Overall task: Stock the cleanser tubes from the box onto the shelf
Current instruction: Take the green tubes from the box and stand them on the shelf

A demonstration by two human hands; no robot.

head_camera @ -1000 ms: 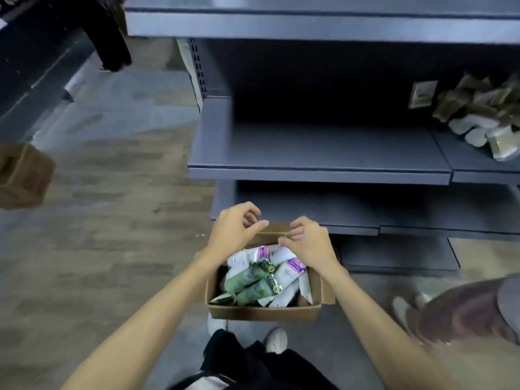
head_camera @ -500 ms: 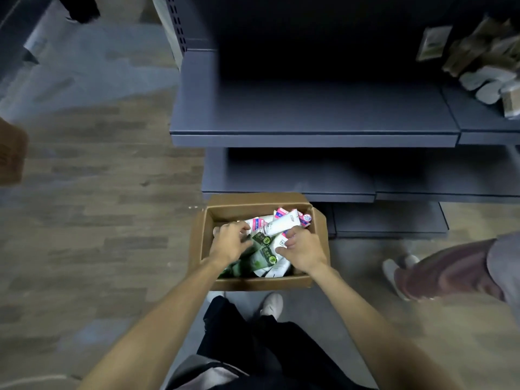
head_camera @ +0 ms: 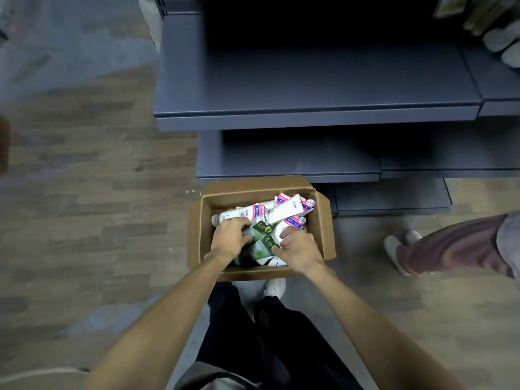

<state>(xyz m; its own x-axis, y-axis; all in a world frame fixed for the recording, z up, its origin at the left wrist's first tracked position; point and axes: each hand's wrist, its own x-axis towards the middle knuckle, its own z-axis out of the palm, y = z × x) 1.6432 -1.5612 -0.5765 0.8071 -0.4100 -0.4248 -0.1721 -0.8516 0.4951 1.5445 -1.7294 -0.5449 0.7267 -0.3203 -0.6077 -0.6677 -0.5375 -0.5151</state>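
Change since earlier: a second ago both hands hovered at the far rim of the box; now both are down inside it among the tubes, and the view has tipped lower, so the upper shelf has left the frame.
Box: the cardboard box [head_camera: 197,237] sits on the floor, flaps open, just in front of the lowest shelf level and between the person's shoes.
Cleanser tubes: the cleanser tubes [head_camera: 284,211] lie jumbled in the box, white with pink labels toward the far side, green ones nearer the hands; none is out yet.
Left hand: the left hand [head_camera: 229,240] has its fingers curled down over a green tube [head_camera: 260,230]; how firm the grip is cannot be told.
Right hand: the right hand [head_camera: 298,249] curls its fingers round a white tube [head_camera: 280,230] and the green one beside it.
Shelf: the dark middle shelf [head_camera: 309,88] stands bare above and behind the box; other goods [head_camera: 503,38], blurred, lie on the bay to the right.
Step in hand: gathering the first handful, by my reading; stocking has not begun.
Next move: it calls for a firm hold on slippery, overlapping tubes, then a lift clear of the box walls and up to the shelf.
Bystander: another person's leg and shoes [head_camera: 399,249] stand to the right, well apart from the box.
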